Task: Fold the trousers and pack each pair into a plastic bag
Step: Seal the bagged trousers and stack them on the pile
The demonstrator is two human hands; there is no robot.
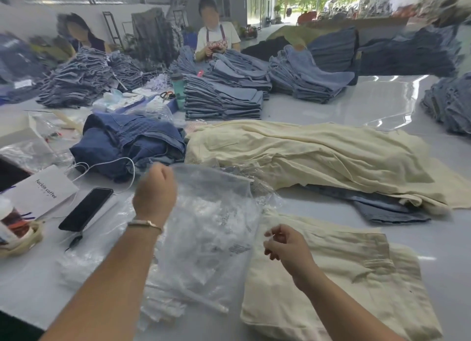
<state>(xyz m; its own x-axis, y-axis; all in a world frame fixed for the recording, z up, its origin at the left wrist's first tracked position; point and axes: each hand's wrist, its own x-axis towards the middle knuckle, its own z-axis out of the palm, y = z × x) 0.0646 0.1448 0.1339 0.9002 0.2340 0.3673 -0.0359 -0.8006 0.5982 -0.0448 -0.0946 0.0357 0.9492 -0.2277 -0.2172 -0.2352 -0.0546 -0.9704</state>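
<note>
A folded pair of cream trousers [339,277] lies on the table at the lower right. My left hand [155,190] grips the far edge of a clear plastic bag [211,228] and holds it lifted over a stack of more clear bags [168,300]. My right hand [285,246] hovers at the left edge of the folded trousers, its fingers curled, seemingly pinching the bag's near side. Behind them an unfolded heap of cream trousers [305,152] lies over a pair of blue jeans [382,205].
A crumpled pile of dark blue jeans [127,142] sits left of the cream heap. A black phone [86,208], a white coffee bag [40,188] and a cup [12,223] lie at the left. Stacks of folded jeans [224,98] and two seated people fill the far side.
</note>
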